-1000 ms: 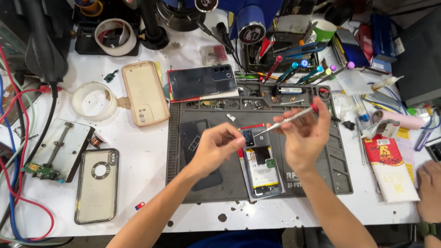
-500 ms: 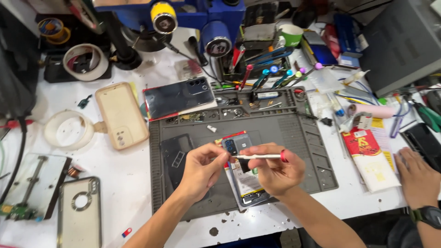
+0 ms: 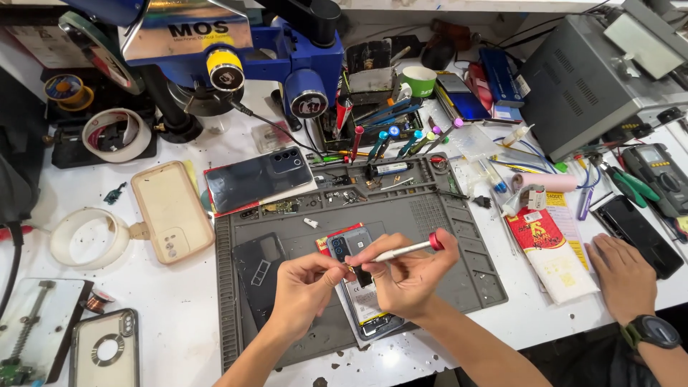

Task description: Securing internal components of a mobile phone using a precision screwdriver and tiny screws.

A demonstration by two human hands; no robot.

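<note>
White desk (image 3: 179,315), crowded with repair gear, carries a grey work mat (image 3: 430,229) at its centre; all positions below are given relative to that mat.

On the mat's near middle lies an opened phone (image 3: 362,301), back removed, internal boards and a pale battery area exposed. Left hand (image 3: 304,287) is curled nearly closed above the phone's upper end, thumb and forefinger pinched together on something too small to identify. Right hand (image 3: 408,276) is closed around a slim screwdriver (image 3: 405,250) with a red cap, held almost level, its tip pointing toward the left hand's pinch just over the phone.

On the mat's left portion rests a dark back cover (image 3: 259,272), apart from the phone. Small loose parts sit along the mat's far edge. Just beyond the far-left corner lies a second phone (image 3: 259,178), face down; left of the mat, a beige phone case (image 3: 170,211) and a tape roll (image 3: 87,236). Behind the mat stands a blue microscope (image 3: 236,43). Right of the mat, another person's hand (image 3: 623,276) with a wrist watch rests flat on the desk beside a dark handset (image 3: 638,233).

Assessment: disassembly is well advanced, since the cover is off and the interior is open. Judged unfinished: the phone remains unclosed, and the cover is not refitted.
</note>
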